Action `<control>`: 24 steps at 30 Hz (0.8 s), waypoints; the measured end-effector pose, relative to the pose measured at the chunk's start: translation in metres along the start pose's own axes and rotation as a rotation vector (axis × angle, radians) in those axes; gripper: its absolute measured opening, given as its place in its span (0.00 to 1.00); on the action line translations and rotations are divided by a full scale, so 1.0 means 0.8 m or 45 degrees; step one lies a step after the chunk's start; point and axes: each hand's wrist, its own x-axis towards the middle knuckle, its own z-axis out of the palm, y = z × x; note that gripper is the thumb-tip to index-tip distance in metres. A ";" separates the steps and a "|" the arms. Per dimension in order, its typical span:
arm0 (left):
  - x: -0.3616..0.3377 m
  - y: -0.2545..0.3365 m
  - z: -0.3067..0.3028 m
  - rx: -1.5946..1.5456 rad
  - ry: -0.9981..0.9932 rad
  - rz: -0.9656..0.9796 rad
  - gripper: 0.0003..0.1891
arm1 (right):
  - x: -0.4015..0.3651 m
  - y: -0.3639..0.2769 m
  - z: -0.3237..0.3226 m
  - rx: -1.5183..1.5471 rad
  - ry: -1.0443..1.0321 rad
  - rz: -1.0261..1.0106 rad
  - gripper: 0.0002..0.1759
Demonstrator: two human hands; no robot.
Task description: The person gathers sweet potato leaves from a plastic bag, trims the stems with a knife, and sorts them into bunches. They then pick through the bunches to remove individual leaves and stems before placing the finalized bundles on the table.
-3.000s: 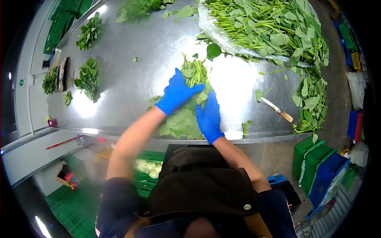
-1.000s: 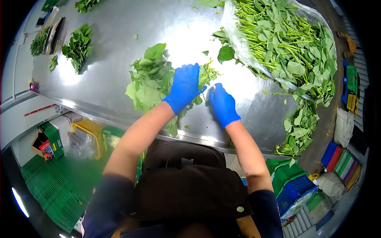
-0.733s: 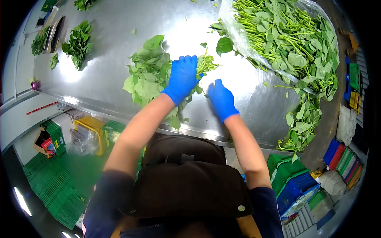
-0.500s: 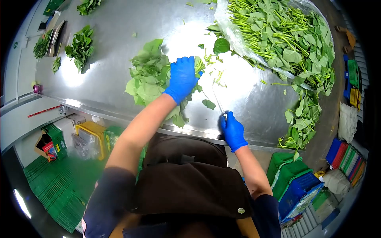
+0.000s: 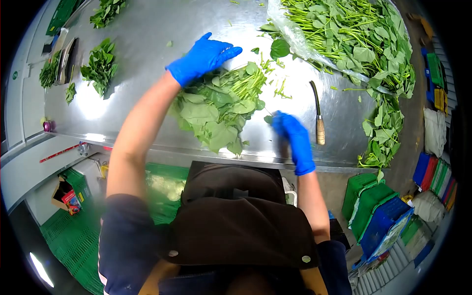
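On the metal table lies a loose bunch of leafy greens (image 5: 211, 108), its cut stems towards the upper right. My left hand (image 5: 206, 56), blue-gloved, is open with fingers stretched out over the bunch's upper edge. To the right of the bunch is my right hand (image 5: 295, 137), also blue-gloved; its fingers are smeared by motion, so I cannot make out whether they hold anything. A small loose leaf (image 5: 268, 119) lies by its fingertips. Apart from that hand, a knife (image 5: 320, 130) with a curved dark blade and wooden handle rests on the table.
A large heap of greens (image 5: 354, 39) lies on plastic film at the upper right, some hanging over the table edge. Smaller bunches (image 5: 100, 68) stand at the left. Stem offcuts (image 5: 281, 88) are scattered mid-table. Green and blue crates (image 5: 378, 216) are stacked below right.
My right hand has let go of the knife, which now lies farther right on the table. My left hand has released the bunch and moved up and left; the bunch lies spread out.
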 end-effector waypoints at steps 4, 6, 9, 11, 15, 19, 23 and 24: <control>0.002 -0.040 -0.024 0.232 -0.590 -0.107 0.28 | -0.011 0.061 0.064 -0.013 -0.025 0.198 0.22; -0.013 -0.025 -0.032 -0.021 -0.790 -0.399 0.31 | -0.002 0.089 0.087 0.027 0.025 0.194 0.22; -0.058 -0.038 -0.002 -0.481 -0.643 -0.405 0.28 | 0.035 0.111 0.119 0.006 0.004 0.195 0.23; -0.072 -0.033 0.009 -1.554 -0.834 -0.600 0.21 | 0.041 0.065 0.146 0.210 -0.009 0.373 0.23; -0.099 -0.026 0.027 -1.707 -0.927 -0.858 0.21 | 0.017 0.009 0.164 0.412 -0.082 0.378 0.26; -0.121 0.028 0.005 -2.154 -0.698 -0.914 0.19 | 0.004 0.012 0.153 0.548 -0.015 0.332 0.26; -0.143 0.107 -0.021 -1.962 -0.280 -0.875 0.19 | -0.036 -0.033 0.151 0.160 0.115 -0.121 0.24; -0.148 0.115 0.006 -2.029 -0.135 -0.859 0.18 | -0.036 -0.029 0.151 0.066 0.180 -0.242 0.22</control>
